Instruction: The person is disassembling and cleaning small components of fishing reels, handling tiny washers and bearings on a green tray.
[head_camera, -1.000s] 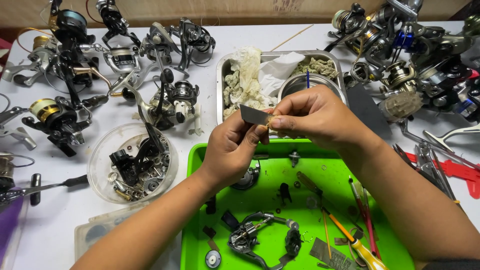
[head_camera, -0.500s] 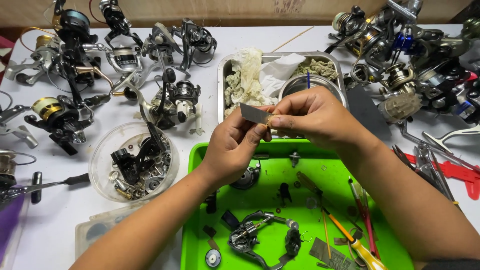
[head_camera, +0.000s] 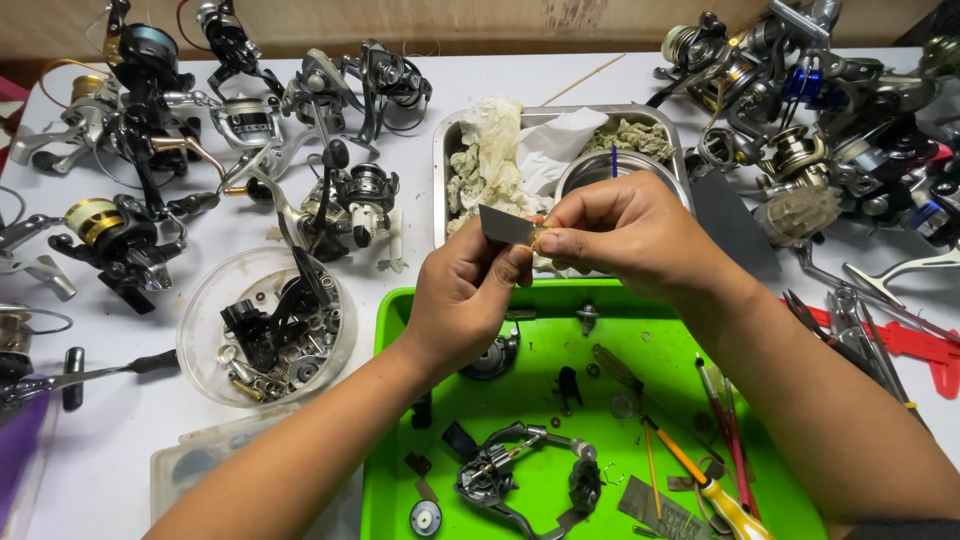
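White table (head_camera: 500, 75), reels (head_camera: 130, 230), green tray (head_camera: 385, 400)

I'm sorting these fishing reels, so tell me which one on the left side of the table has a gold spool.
The black reel with the gold spool at the far left, left of the clear round bowl. The other reels near it show silver or dark spools.

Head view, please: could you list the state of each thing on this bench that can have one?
Left hand: fingers pinching a grey strip.
Right hand: pinching a small brass part.
Green tray: holds a dismantled reel body.
Clear bowl: full of parts.
Metal tray: holds crumpled rags.
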